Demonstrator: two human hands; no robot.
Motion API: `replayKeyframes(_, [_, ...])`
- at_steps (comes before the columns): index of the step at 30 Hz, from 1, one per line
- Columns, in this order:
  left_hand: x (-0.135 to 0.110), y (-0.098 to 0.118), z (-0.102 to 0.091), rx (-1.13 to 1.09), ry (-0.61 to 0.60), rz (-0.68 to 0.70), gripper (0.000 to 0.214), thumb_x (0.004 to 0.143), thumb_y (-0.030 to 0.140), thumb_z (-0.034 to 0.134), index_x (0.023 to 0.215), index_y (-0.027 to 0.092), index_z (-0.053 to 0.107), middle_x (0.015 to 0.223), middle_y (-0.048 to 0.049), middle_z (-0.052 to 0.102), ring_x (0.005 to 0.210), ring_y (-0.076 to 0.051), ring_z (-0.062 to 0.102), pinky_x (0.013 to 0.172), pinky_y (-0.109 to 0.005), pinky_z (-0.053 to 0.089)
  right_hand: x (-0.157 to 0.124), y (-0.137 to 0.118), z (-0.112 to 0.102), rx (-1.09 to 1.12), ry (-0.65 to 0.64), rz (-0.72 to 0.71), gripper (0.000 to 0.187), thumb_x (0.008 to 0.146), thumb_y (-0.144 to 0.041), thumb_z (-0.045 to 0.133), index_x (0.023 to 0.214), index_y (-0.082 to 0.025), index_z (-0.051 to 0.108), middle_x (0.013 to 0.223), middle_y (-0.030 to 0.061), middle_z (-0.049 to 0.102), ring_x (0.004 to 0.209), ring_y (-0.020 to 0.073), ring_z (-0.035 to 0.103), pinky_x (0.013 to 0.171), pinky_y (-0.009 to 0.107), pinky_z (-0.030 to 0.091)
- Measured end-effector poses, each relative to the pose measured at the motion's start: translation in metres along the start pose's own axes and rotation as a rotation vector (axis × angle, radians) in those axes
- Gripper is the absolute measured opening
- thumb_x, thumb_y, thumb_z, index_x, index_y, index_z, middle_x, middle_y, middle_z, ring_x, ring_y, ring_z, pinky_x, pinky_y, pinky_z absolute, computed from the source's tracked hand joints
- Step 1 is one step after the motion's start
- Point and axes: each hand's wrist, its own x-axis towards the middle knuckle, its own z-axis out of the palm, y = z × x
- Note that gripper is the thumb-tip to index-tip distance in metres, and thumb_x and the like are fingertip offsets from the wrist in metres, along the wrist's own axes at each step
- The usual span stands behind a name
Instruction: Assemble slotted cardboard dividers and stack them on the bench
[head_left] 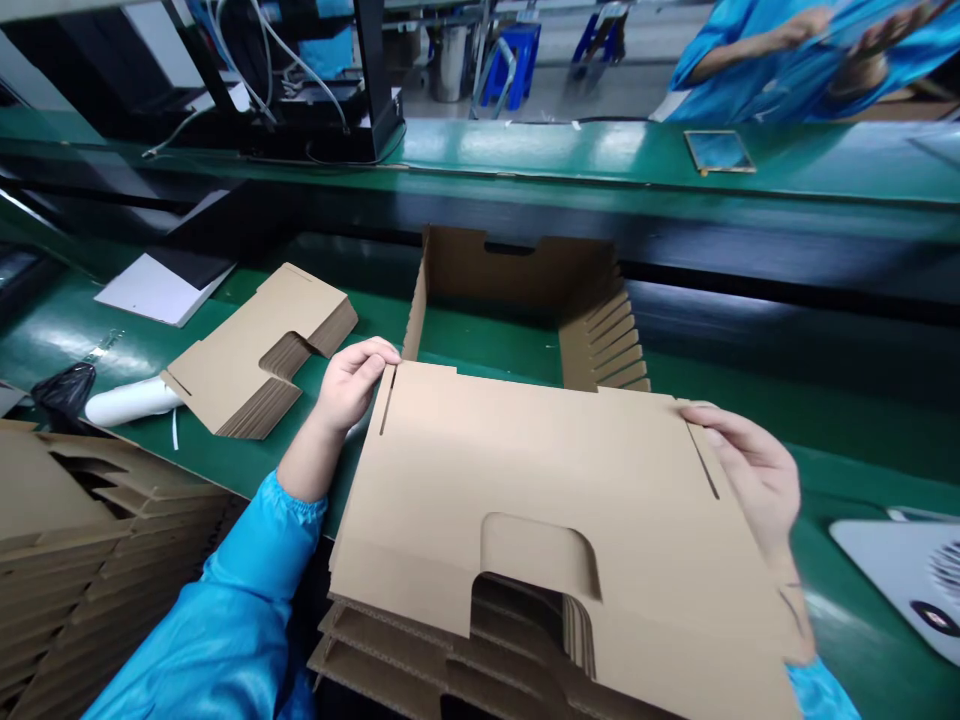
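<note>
A flat brown cardboard panel (525,460) with a slot near each side and a rounded cutout lies tilted in front of me. My left hand (354,385) pinches its far left corner. At the far right corner, my right hand (754,470) grips the edge, with its thumb hidden. Beneath the panel, several layered cardboard pieces (397,650) show at the near side. Just beyond stands a cardboard frame (517,275) with a notched far wall and slotted sides. To the left of my left hand rests a stack of cut cardboard pieces (262,345).
More cardboard (90,560) is piled at the lower left. A white roll (135,400) and a black plastic bag (64,395) sit on the green bench (862,430). At right is a white device (907,570). Across the raised shelf, a co-worker's blue sleeve (720,50) shows.
</note>
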Motion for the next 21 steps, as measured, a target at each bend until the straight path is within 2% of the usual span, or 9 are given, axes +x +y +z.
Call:
replayKeyframes(3, [0.005, -0.001, -0.007, 0.01, -0.063, 0.057, 0.034, 0.096, 0.057, 0.092, 0.091, 0.023, 0.09, 0.092, -0.0089, 0.078, 0.084, -0.021, 0.069, 0.082, -0.037, 0.059, 0.0, -0.004, 0.002, 0.051, -0.088, 0.028, 0.04, 0.061, -0.055, 0.108, 0.089, -0.031, 0.092, 0.109, 0.0083, 0.082, 0.1, 0.0288, 0.078, 0.082, 0.039, 0.067])
replayKeyframes(7, [0.009, -0.003, -0.017, 0.017, -0.135, 0.123, 0.029, 0.09, 0.052, 0.099, 0.089, 0.024, 0.091, 0.095, -0.0097, 0.078, 0.082, -0.019, 0.069, 0.08, -0.035, 0.06, 0.004, -0.007, 0.003, 0.079, -0.153, -0.104, 0.031, 0.064, -0.048, 0.11, 0.086, -0.034, 0.093, 0.106, 0.0077, 0.074, 0.095, 0.0245, 0.074, 0.077, 0.036, 0.065])
replayKeyframes(10, [0.01, -0.002, -0.02, 0.03, -0.171, 0.133, 0.027, 0.092, 0.05, 0.099, 0.087, 0.024, 0.09, 0.095, -0.009, 0.078, 0.08, -0.017, 0.068, 0.079, -0.034, 0.06, 0.006, -0.009, -0.001, 0.074, -0.138, -0.175, 0.027, 0.07, -0.052, 0.109, 0.084, -0.035, 0.093, 0.106, 0.0094, 0.073, 0.096, 0.0269, 0.073, 0.079, 0.042, 0.065])
replayKeyframes(14, [0.009, -0.002, -0.017, 0.03, -0.167, 0.089, 0.033, 0.093, 0.053, 0.097, 0.084, 0.023, 0.089, 0.09, -0.0083, 0.077, 0.077, -0.016, 0.067, 0.075, -0.032, 0.059, 0.008, -0.008, -0.007, 0.031, -0.181, -0.217, 0.038, 0.076, -0.068, 0.103, 0.079, -0.032, 0.092, 0.09, 0.0119, 0.074, 0.083, 0.0304, 0.072, 0.069, 0.046, 0.061])
replayKeyframes(18, [0.01, -0.006, -0.012, -0.002, -0.121, 0.077, 0.039, 0.09, 0.056, 0.099, 0.08, 0.021, 0.086, 0.081, -0.0064, 0.073, 0.069, -0.015, 0.064, 0.068, -0.03, 0.056, 0.005, -0.013, -0.002, 0.001, -0.108, -0.234, 0.036, 0.073, -0.063, 0.105, 0.07, -0.03, 0.088, 0.084, 0.0089, 0.075, 0.076, 0.0289, 0.071, 0.066, 0.045, 0.059])
replayKeyframes(21, [0.011, -0.008, -0.012, -0.024, -0.108, 0.11, 0.036, 0.091, 0.053, 0.099, 0.081, 0.021, 0.085, 0.08, -0.0057, 0.073, 0.07, -0.015, 0.066, 0.067, -0.028, 0.055, 0.001, -0.018, 0.003, 0.0, -0.106, -0.236, 0.034, 0.078, -0.062, 0.1, 0.075, -0.03, 0.09, 0.088, 0.01, 0.078, 0.08, 0.0298, 0.074, 0.069, 0.046, 0.06])
